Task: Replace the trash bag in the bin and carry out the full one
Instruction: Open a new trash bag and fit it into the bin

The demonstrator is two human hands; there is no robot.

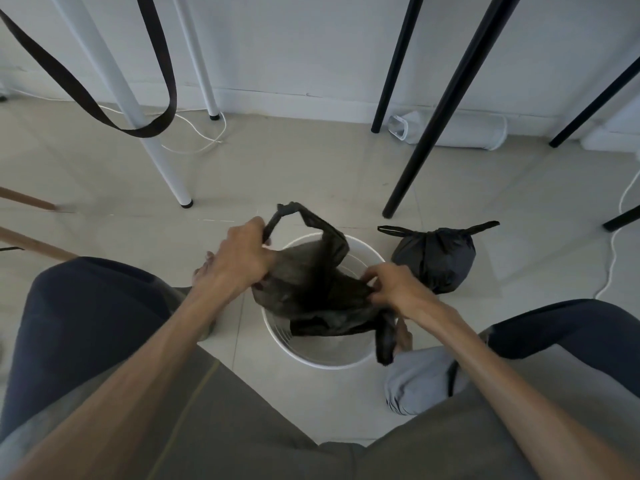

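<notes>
A round white bin (322,360) stands on the floor between my knees. Over its mouth I hold an empty black trash bag (311,285), crumpled and partly spread. My left hand (239,258) grips the bag's left side near one looped handle that sticks up. My right hand (394,285) pinches the bag's right edge, and its other handle hangs down over the bin's right rim. The full black bag (436,259), tied shut with two ears, sits on the floor just right of the bin.
Black table legs (436,109) rise behind the bin and the full bag. White legs (166,168) stand to the back left, with a dark strap (162,123) hanging and a white cable (207,136) on the floor. A grey cloth bundle (415,382) lies by my right knee.
</notes>
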